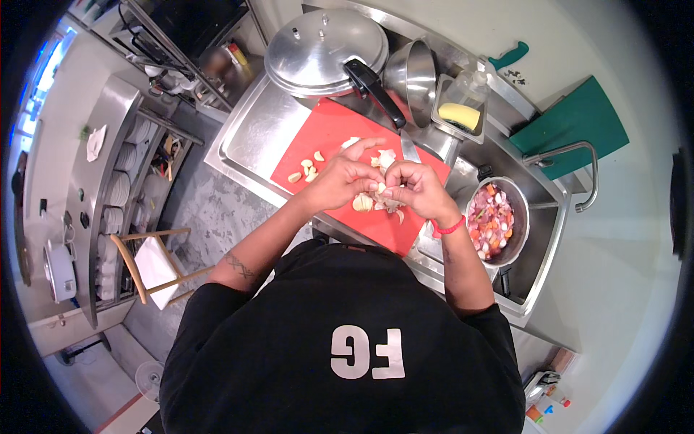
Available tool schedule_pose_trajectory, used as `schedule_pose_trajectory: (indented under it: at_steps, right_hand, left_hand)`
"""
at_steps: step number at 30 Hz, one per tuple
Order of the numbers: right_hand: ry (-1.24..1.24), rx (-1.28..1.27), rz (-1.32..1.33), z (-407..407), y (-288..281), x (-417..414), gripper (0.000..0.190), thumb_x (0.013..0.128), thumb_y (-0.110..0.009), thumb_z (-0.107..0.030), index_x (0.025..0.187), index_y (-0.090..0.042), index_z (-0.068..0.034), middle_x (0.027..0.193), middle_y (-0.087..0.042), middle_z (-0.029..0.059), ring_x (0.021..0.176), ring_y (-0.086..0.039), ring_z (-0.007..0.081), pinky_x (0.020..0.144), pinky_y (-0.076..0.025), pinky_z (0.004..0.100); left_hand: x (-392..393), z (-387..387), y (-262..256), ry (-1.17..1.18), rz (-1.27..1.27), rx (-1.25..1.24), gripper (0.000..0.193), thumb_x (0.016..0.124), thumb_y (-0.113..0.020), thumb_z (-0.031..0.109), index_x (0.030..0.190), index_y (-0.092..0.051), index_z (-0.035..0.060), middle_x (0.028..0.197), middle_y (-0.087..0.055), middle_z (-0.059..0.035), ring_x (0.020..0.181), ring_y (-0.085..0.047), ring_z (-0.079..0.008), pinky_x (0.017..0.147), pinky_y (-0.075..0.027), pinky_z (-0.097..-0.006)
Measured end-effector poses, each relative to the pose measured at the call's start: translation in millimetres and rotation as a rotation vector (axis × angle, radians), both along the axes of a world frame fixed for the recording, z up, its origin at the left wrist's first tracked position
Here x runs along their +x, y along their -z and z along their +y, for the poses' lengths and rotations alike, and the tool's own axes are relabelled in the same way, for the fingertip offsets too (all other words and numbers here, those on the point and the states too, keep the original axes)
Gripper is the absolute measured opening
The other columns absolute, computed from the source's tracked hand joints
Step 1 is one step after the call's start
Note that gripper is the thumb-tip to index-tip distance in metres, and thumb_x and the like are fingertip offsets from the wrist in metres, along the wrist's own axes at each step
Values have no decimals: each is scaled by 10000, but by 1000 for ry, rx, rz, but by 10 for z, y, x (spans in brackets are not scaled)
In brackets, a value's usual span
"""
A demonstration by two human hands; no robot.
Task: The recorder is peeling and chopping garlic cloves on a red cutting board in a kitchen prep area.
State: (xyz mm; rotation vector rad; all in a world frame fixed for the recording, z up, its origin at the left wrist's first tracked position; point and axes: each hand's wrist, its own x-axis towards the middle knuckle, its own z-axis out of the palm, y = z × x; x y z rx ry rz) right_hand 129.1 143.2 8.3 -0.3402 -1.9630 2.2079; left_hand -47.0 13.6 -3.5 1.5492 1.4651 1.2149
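Observation:
Over a red cutting board (347,125), my left hand (347,179) and my right hand (415,187) meet fingertip to fingertip. Pinched between them is a small garlic clove (381,187). Papery garlic skins (386,158) lie beneath and beyond my hands. A larger piece of garlic (362,203) sits just below my left fingers. Several peeled garlic cloves (309,169) are scattered to the left of my left hand. Beyond my right hand, a knife blade (409,147) rests on the board; its handle is hard to make out.
A pressure cooker lid (325,51) with a black handle (374,92) and a steel bowl (412,81) stand behind the board. In the sink, right, sits a pot (527,217) of meat and cut vegetables (490,222). A faucet (591,163) and green cutting board (580,127) stand beyond.

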Motion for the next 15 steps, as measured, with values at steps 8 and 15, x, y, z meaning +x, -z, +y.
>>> schedule_pose_trajectory:
  at_steps: [8, 15]
  right_hand:
    - [20, 258, 52, -50, -86, -37, 91, 878, -623, -27, 863, -535, -7, 865, -486, 8, 770, -449, 73, 672, -399, 231]
    - [51, 336, 142, -70, 93, -61, 99, 901, -591, -36, 878, -496, -22, 890, -459, 5, 795, -440, 69, 694, -391, 217]
  left_hand:
    - [113, -55, 248, -105, -424, -97, 143, 863, -671, 118, 991, -715, 74, 1486, -357, -95, 1370, -340, -230, 1104, -296, -413]
    - [312, -94, 241, -191, -969, -225, 200, 919, -624, 150, 1099, -670, 74, 1394, -458, -68, 1289, -431, -171, 1033, -370, -387]
